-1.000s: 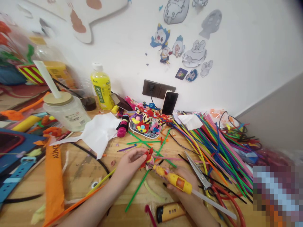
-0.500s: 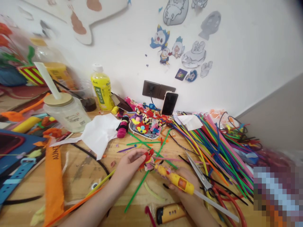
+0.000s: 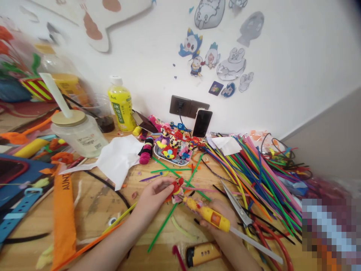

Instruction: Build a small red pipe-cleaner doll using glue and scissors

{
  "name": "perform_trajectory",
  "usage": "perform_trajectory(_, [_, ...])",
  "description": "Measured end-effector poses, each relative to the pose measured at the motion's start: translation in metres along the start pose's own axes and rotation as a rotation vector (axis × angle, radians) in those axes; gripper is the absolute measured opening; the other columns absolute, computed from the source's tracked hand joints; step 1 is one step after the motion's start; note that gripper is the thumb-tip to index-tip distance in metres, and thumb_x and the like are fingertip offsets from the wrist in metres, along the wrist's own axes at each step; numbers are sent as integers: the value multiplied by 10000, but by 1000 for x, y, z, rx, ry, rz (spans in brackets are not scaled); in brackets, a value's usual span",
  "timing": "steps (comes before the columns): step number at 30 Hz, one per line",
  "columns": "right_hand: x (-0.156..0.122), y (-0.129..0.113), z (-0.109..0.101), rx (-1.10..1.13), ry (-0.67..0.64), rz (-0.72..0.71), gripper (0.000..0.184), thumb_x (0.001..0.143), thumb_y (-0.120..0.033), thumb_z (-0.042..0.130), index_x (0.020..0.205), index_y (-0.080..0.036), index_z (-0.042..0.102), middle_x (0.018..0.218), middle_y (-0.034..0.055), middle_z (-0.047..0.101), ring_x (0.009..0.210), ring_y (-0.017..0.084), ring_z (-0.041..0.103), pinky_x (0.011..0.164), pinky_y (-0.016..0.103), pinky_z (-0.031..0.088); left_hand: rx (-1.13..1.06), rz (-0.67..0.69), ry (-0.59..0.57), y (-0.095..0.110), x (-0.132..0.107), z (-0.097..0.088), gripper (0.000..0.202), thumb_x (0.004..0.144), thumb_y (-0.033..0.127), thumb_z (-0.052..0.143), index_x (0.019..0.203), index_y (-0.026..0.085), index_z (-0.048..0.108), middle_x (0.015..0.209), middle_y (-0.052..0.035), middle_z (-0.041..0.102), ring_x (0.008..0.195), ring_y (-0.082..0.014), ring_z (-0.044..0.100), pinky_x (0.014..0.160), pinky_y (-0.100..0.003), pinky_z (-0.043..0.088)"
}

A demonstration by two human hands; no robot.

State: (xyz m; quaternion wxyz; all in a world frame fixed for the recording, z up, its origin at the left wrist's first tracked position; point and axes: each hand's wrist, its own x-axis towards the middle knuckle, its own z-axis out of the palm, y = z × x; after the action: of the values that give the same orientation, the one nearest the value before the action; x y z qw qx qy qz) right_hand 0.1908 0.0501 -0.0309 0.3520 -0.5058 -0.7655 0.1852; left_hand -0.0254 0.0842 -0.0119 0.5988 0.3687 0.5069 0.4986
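Between the fingers of my left hand (image 3: pixel 154 194) is a small red figure (image 3: pixel 177 186) with a pink and yellow lower part, seemingly of pipe cleaner. My right hand (image 3: pixel 218 214) is closed around a yellow glue gun (image 3: pixel 213 217), with a whitish glue stick (image 3: pixel 256 244) poking out of its back end. The gun's nozzle touches or nearly touches the figure's lower right side; which of the two I cannot tell. Under and around the hands lie green pipe cleaners (image 3: pixel 163 227). Some of my right fingers are hidden behind the gun.
Scissors (image 3: pixel 237 205) with red handles lie open at the right, by a large bundle of coloured pipe cleaners (image 3: pixel 270 180). A tray (image 3: pixel 180 162) of small figures stands behind. Leftward are white paper (image 3: pixel 118 158), a jar (image 3: pixel 81 139) and a yellow bottle (image 3: pixel 122 105). A lighter (image 3: pixel 203 255) lies in front.
The glue gun's back end has tipped very slightly, its glue stick shifting a little left. Both hands keep their hold and the figure stays where it was.
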Motion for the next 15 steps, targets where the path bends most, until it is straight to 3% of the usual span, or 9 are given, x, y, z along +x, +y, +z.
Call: perform_trajectory(15, [3, 11, 2, -143, 28, -190, 512, 767, -675, 399, 573, -215, 510, 484, -25, 455, 448, 135, 468, 419, 259, 341, -18, -1, -14, 1, 0, 1, 184, 608, 281, 710, 753, 181, 658, 771, -7, 700, 766, -178, 628, 730, -255, 466])
